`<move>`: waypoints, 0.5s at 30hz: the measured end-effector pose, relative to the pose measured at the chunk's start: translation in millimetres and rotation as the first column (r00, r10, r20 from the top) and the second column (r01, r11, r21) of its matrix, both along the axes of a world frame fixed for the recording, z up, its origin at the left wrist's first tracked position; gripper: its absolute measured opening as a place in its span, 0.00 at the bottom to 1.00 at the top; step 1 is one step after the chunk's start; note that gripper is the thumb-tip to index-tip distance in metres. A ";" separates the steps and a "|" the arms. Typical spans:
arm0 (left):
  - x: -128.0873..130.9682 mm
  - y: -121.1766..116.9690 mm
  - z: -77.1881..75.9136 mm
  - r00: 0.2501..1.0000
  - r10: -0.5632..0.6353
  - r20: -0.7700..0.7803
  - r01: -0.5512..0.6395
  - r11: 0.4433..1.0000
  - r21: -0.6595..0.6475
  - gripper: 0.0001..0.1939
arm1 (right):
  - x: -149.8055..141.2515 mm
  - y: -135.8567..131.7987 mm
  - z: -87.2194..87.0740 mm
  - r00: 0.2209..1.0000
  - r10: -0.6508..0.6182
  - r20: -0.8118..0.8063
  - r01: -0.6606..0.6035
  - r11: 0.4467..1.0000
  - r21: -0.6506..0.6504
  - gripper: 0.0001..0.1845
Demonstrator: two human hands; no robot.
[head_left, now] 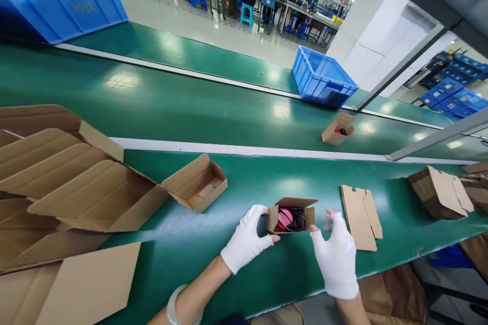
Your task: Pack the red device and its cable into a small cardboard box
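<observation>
A small open cardboard box [292, 216] lies on the green bench near me, with a red part and black cable inside it. My left hand [247, 238], in a white glove, grips the box's left side. My right hand [335, 256], also gloved, hovers just right of the box with fingers spread and blurred, apparently not touching it. A flat folded cardboard blank [360, 216] lies to the right of my right hand.
Several empty open cartons [76, 183] are stacked at the left, one smaller open box [196, 183] beside them. On the conveyor belt sits another filled small box [338, 129]. Blue crates [322, 78] [57, 2] stand beyond. More cardboard pieces [442, 193] lie far right. People work at distant tables.
</observation>
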State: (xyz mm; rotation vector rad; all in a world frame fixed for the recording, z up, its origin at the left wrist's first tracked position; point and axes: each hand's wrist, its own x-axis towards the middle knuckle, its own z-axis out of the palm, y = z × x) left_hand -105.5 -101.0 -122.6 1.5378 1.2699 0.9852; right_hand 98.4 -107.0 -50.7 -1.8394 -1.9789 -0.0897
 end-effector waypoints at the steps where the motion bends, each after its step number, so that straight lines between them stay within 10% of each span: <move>1: 0.6 0.1 -0.5 0.998 -0.004 -0.067 0.004 1.000 -0.001 0.21 | 3.2 1.3 -3.4 1.000 -0.020 0.020 0.022 0.993 -0.115 0.20; 7: 2.8 0.9 -3.9 0.946 0.029 -0.322 -0.015 0.999 0.046 0.08 | -15.1 61.9 -13.2 0.976 0.069 0.207 -0.003 0.953 -0.304 0.18; 15: 7.7 0.6 -10.9 0.956 0.082 -0.280 -0.070 0.996 0.052 0.04 | -91.3 240.5 -1.2 0.979 0.133 0.156 -0.082 0.951 -0.299 0.20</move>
